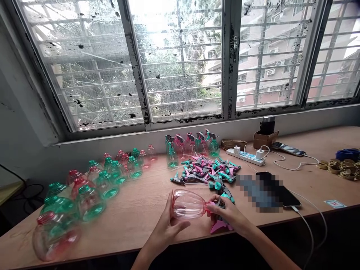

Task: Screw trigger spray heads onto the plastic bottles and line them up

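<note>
My left hand (165, 225) wraps its fingers round a clear pink plastic bottle (188, 203), held on its side just above the wooden bench (140, 210). At the bottle's neck, my right hand (229, 214) is closed on a pink trigger sprayer head (218, 224). Just beyond my hands lies a heap of loose pink and teal sprayer heads (206, 170). Behind that heap, several bottles with sprayers fitted (192, 146) stand upright by the window ledge.
Several empty pink and green bottles (92, 187) lie scattered across the bench's left half. A white power strip (246, 155) with chargers, cables, phones (288, 149) and a small cardboard box (264, 138) sit to the right. Brass rings (341, 167) lie far right.
</note>
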### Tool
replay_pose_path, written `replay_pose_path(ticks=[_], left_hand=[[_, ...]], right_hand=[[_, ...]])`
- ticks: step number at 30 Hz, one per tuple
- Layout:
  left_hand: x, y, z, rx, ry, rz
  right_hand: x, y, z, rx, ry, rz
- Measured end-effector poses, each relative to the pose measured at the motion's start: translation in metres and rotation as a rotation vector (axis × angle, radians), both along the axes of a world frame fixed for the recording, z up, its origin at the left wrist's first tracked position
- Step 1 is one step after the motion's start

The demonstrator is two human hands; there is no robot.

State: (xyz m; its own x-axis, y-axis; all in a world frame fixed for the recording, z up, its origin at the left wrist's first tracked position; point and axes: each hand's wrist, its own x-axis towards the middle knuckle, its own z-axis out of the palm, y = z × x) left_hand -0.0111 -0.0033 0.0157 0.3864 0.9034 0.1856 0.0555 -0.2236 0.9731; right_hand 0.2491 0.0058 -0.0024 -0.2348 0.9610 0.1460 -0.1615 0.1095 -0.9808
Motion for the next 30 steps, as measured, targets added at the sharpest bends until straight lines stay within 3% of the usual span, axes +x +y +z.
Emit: replay_pose_path(ticks=[10, 17, 30], left_hand=[[0.0033, -0.0031, 0.0093, -0.017, -0.025, -0.023], [0.0027, -0.003, 0.0069, 0.028, 0.0, -0.03], [0.0039, -0.0047, 0.0084, 0.056, 0.045, 0.005]], right_hand=[[0.0015, -0.0026, 0.0038, -0.014, 0.033, 0.025], [0.0037, -0.0004, -0.0027, -0.002, 0.076, 0.019], [0.0022, -0.0023, 0.0024, 0.0, 0.044, 0.054]])
